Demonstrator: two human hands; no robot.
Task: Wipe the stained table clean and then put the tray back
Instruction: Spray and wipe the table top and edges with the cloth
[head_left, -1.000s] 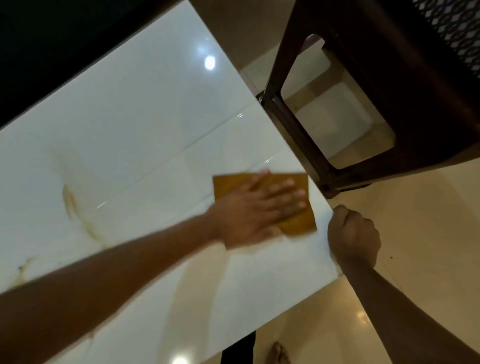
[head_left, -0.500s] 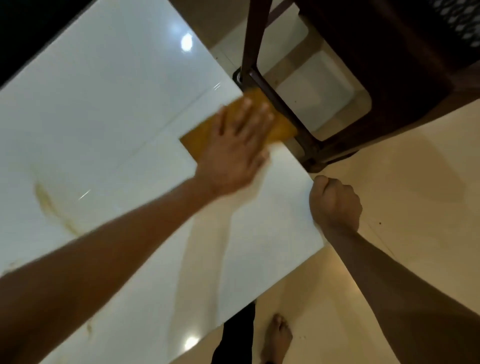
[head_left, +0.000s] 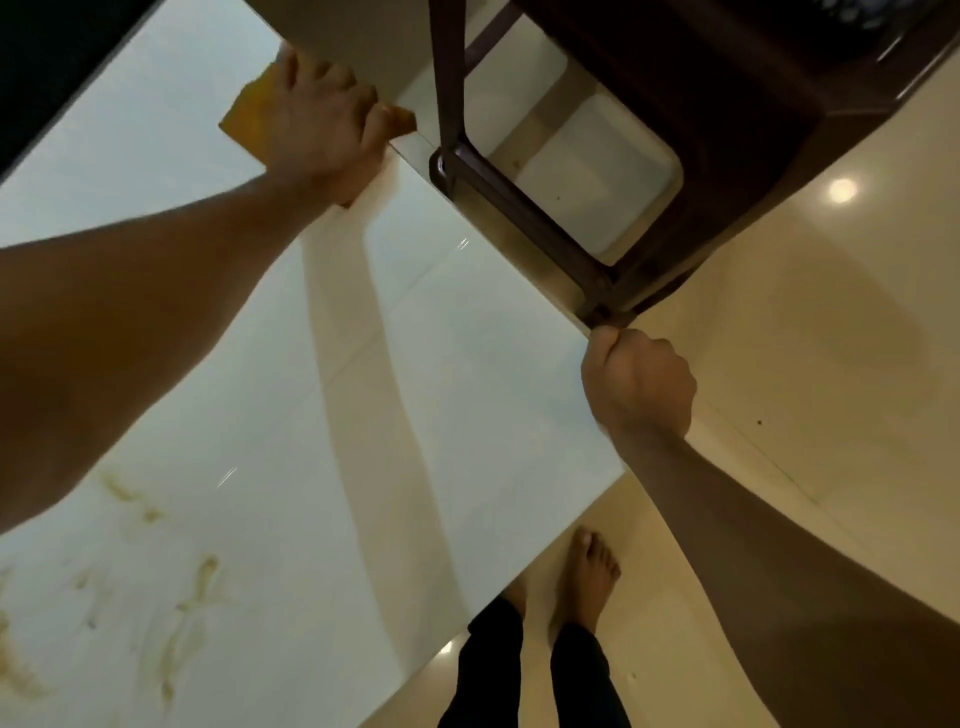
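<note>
From the head camera, looking steeply down, the white glossy table (head_left: 441, 395) fills the left and middle of the view, its right edge running diagonally from the top centre down to the lower middle. The left hand (head_left: 322, 119) lies at the far end of the table, palm down on an orange-yellow cloth (head_left: 244, 117), fingers spread and reaching to the far edge; the cloth shows on both sides of the hand, one corner on the left and a small corner on the right at the table's edge. The left forearm crosses the table from the left side of the view and throws a long pale shadow over the surface. The right hand (head_left: 639, 384) is curled into a fist at the table's right edge, thumb side against the rim; whether its fingers wrap the edge or hold nothing cannot be told. Brownish-yellow stains (head_left: 192, 592) streak the near left part of the table, well apart from the cloth. A dark wooden chair (head_left: 524, 208) stands just beside the right edge, one leg base close to the right hand. Below, on the shiny beige floor (head_left: 810, 338), two bare feet (head_left: 587, 571) and dark trouser legs show. No tray can be made out.
</note>
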